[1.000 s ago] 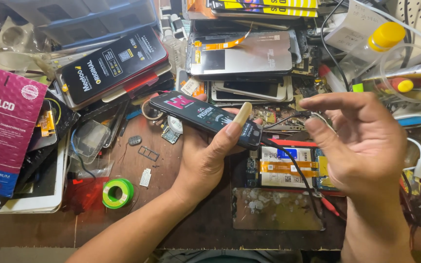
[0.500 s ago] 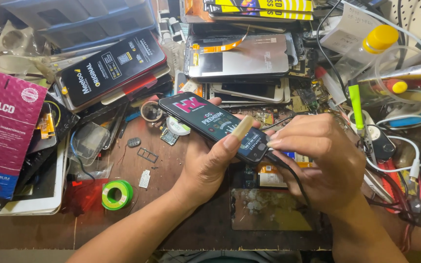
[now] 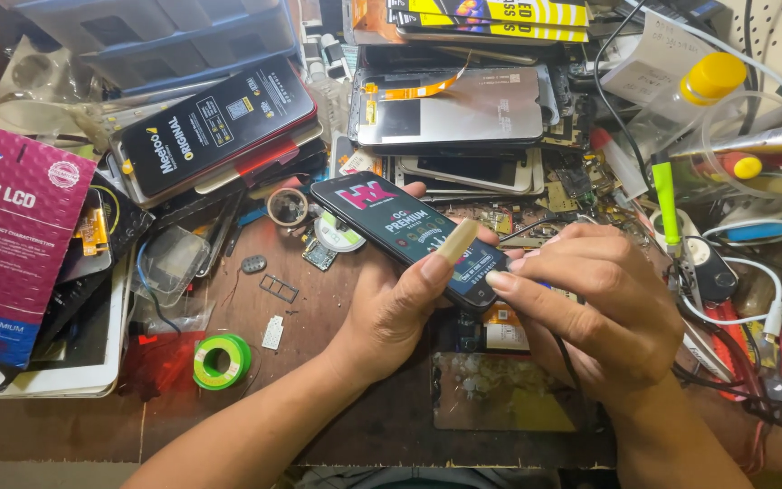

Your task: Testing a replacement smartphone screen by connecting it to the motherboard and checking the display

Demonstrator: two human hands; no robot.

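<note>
Both hands (image 3: 500, 299) cradle the phone (image 3: 409, 231) (thumbs pressing).

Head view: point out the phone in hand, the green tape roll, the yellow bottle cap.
phone (image 3: 391, 226): head view, on its dark screen.
green tape roll (image 3: 222, 360): head view, on its green ring.
yellow bottle cap (image 3: 715, 77): head view, cap top.

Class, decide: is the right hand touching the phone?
Touching. The head view shows the right hand's fingertips pressed against the lower end of the phone, with no gap; the left hand supports it.
</note>
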